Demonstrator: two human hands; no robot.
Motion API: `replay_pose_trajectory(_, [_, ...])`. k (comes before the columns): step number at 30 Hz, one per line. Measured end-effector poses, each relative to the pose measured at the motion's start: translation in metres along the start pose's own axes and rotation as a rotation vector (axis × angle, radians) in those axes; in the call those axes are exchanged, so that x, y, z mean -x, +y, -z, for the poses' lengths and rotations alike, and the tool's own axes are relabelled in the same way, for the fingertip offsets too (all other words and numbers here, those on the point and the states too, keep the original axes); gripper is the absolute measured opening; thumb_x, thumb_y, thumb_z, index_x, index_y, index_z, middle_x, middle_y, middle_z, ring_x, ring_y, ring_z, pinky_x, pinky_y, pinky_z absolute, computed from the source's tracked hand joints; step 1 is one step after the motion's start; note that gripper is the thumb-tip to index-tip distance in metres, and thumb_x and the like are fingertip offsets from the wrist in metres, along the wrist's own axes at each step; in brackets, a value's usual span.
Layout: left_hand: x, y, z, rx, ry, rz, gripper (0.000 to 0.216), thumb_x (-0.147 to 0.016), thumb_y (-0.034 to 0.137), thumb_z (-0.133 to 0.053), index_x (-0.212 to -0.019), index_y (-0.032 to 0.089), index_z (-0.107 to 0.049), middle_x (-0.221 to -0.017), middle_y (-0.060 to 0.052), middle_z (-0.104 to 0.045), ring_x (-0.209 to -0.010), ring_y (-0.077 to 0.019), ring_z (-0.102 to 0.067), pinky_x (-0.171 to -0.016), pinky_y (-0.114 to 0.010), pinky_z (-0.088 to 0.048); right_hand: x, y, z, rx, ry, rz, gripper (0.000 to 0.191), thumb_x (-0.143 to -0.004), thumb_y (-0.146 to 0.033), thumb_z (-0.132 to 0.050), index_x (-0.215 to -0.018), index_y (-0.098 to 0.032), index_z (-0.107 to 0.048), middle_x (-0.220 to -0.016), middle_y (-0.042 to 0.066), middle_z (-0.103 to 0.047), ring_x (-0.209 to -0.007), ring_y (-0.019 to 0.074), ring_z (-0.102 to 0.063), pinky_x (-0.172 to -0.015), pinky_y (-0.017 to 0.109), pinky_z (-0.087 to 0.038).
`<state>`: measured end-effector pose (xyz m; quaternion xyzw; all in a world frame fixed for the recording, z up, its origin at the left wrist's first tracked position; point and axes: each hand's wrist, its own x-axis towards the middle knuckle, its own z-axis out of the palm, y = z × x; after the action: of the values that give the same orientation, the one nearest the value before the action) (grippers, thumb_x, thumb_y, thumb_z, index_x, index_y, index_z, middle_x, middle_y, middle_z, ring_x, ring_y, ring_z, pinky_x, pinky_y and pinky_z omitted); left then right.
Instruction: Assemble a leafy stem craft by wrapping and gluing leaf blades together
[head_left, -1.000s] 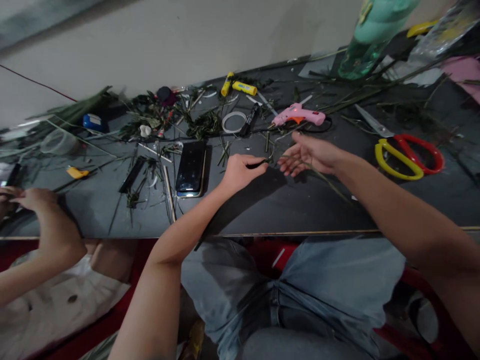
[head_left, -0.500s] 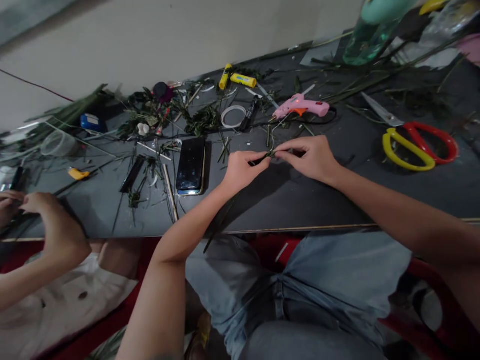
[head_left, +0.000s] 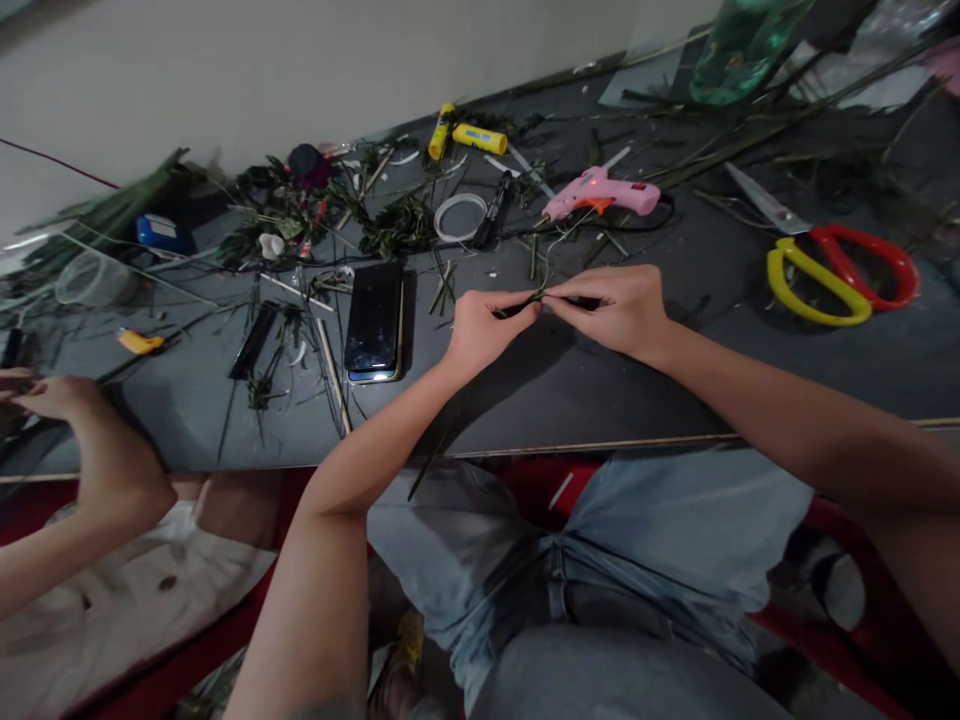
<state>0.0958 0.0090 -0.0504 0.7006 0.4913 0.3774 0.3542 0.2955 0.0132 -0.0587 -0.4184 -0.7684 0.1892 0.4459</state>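
Observation:
Over the table [head_left: 600, 395], my left hand [head_left: 484, 328] and my right hand [head_left: 621, 305] meet fingertip to fingertip. Both are closed in a pinch on a thin green leaf strip [head_left: 540, 290], mostly covered by the fingers. A pale thin strand curls up from the pinch point. Below my left forearm a dark green end hangs past the table edge; whether it belongs to the same strip I cannot tell. Just beyond my hands lies a pink glue gun [head_left: 604, 192], its small red light lit. Short green stem pieces [head_left: 534, 257] lie beside its nozzle.
Scissors [head_left: 832, 270] with red and yellow handles lie at right. Left of my hands are a phone [head_left: 375, 320], a white tape ring [head_left: 460, 218] and leaf scraps [head_left: 394, 228]. A co-worker's hand [head_left: 56, 395] works at far left. A green bottle [head_left: 739, 60] stands at back right.
The view has shifted slightly, so the table things sit a little higher and further left. My hands keep the same pinch, with fingertips slightly closer together.

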Motion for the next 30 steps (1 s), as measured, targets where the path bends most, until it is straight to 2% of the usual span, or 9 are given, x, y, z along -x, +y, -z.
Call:
replay_pose_trajectory(3, [0.001,0.003,0.0,-0.017,0.021,0.005,0.02,-0.084,0.025,-0.07,-0.099,0.02,-0.083,-0.089,-0.002,-0.083,-0.069,-0.013,-0.071,-0.065,-0.025,-0.051,-0.005,-0.007,0.001,-0.35,-0.076,-0.281,0.024,-0.076,-0.043,-0.083,-0.078,-0.019,-0.083,-0.065,0.004,-0.074,-0.052,0.0141,-0.063,-0.049,0.026,-0.049])
replay_pose_trajectory(6, [0.002,0.005,0.0,-0.064,0.024,-0.011,0.021,-0.087,0.029,-0.068,-0.097,0.019,-0.084,-0.074,0.001,-0.079,-0.06,-0.0104,-0.063,-0.058,-0.023,-0.045,-0.011,-0.01,0.001,-0.677,-0.192,-0.538,0.032,-0.065,-0.048,-0.09,-0.071,-0.017,-0.079,-0.065,0.003,-0.072,-0.048,0.0109,-0.061,-0.043,0.023,-0.047])
replay_pose_trajectory(10, [0.002,0.001,-0.001,-0.122,0.025,-0.042,0.021,-0.087,0.029,-0.066,-0.094,0.019,-0.084,-0.07,0.002,-0.075,-0.061,-0.0097,-0.06,-0.06,-0.023,-0.044,-0.016,-0.007,0.002,-0.736,-0.257,-0.71,0.023,-0.067,-0.032,-0.093,-0.076,-0.016,-0.079,-0.072,0.004,-0.074,-0.051,0.0094,-0.062,-0.046,0.021,-0.05])
replay_pose_trajectory(15, [0.002,-0.004,-0.002,-0.192,0.01,-0.104,0.025,-0.087,0.029,-0.066,-0.101,0.019,-0.083,-0.069,0.002,-0.074,-0.06,-0.0091,-0.058,-0.059,-0.022,-0.042,-0.017,-0.005,0.001,-0.759,-0.25,-0.876,0.021,-0.064,-0.022,-0.094,-0.077,-0.015,-0.079,-0.069,0.004,-0.073,-0.054,0.0098,-0.063,-0.046,0.02,-0.05])
replay_pose_trajectory(18, [0.003,-0.003,-0.002,-0.222,-0.011,-0.137,0.025,-0.087,0.03,-0.064,-0.099,0.018,-0.083,-0.071,0.0,-0.076,-0.061,-0.0097,-0.06,-0.059,-0.021,-0.042,-0.012,-0.006,-0.002,-0.703,-0.182,-0.812,0.018,-0.064,-0.021,-0.092,-0.076,-0.016,-0.08,-0.065,0.002,-0.072,-0.055,0.0099,-0.063,-0.048,0.019,-0.05])
replay_pose_trajectory(21, [0.003,-0.003,-0.002,-0.194,-0.03,-0.128,0.025,-0.088,0.03,-0.063,-0.097,0.019,-0.083,-0.075,0.0,-0.078,-0.061,-0.0096,-0.06,-0.058,-0.021,-0.041,-0.006,-0.006,-0.005,-0.521,-0.063,-0.589,0.009,-0.07,-0.022,-0.086,-0.078,-0.019,-0.082,-0.069,0.002,-0.075,-0.058,0.0108,-0.064,-0.056,0.023,-0.053])
replay_pose_trajectory(23, [0.003,-0.004,-0.002,-0.161,-0.027,-0.119,0.025,-0.087,0.031,-0.064,-0.098,0.019,-0.083,-0.071,0.001,-0.076,-0.06,-0.0093,-0.058,-0.058,-0.021,-0.04,-0.004,-0.006,-0.006,-0.353,-0.021,-0.43,0.007,-0.075,-0.024,-0.081,-0.082,-0.02,-0.083,-0.077,0.004,-0.078,-0.064,0.0146,-0.069,-0.063,0.028,-0.055])
replay_pose_trajectory(26, [0.003,-0.004,-0.001,-0.151,-0.033,-0.112,0.024,-0.086,0.033,-0.065,-0.092,0.018,-0.083,-0.061,0.003,-0.067,-0.056,-0.0083,-0.052,-0.057,-0.021,-0.038,-0.003,-0.006,-0.004,-0.193,-0.026,-0.301,0.01,-0.081,-0.027,-0.076,-0.085,-0.024,-0.084,-0.089,0.005,-0.081,-0.077,0.0211,-0.074,-0.072,0.035,-0.058])
replay_pose_trajectory(30, [0.002,-0.003,0.0,-0.161,-0.051,-0.098,0.025,-0.085,0.033,-0.063,-0.086,0.017,-0.082,-0.057,0.004,-0.062,-0.055,-0.0078,-0.048,-0.056,-0.022,-0.036,-0.001,-0.006,-0.002,-0.117,-0.041,-0.224,0.012,-0.085,-0.029,-0.073,-0.09,-0.026,-0.084,-0.096,0.004,-0.081,-0.086,0.0226,-0.076,-0.079,0.036,-0.06])
